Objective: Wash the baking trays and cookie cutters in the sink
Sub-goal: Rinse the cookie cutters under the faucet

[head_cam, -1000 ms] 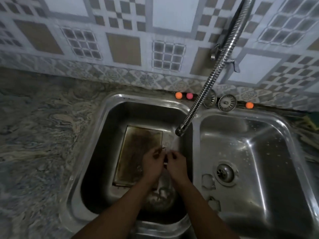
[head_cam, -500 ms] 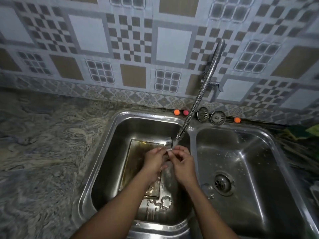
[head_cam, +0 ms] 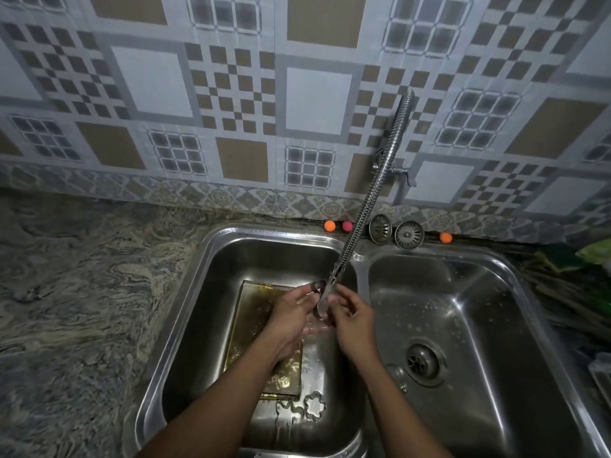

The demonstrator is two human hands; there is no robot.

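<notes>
Currently both hands meet over the left basin of the double sink (head_cam: 211, 256), right under the nozzle of the flexible metal faucet hose (head_cam: 373, 200). The left hand (head_cam: 287, 315) and the right hand (head_cam: 355, 320) each have fingers curled onto a metal cookie cutter (head_cam: 320, 300), pinching it between them; its exact shape cannot be told. Beneath the left hand, on the basin floor, lies a stained rectangular baking tray (head_cam: 253, 309), partly hidden by the left wrist. Nearer the person than both hands, just beside the tray's near corner, rest a flower-shaped cutter (head_cam: 314, 405) and a lobed cutter (head_cam: 287, 413), close together. To the right of the right hand, the second basin shows its drain (head_cam: 423, 361). Beyond the hands, along the wall, two sink strainers (head_cam: 380, 229) lean between an orange ball (head_cam: 329, 226), a pink ball (head_cam: 346, 226) and another orange ball (head_cam: 445, 237). Marbled tabletop (head_cam: 82, 292) spreads out to the left of the left hand.
</notes>
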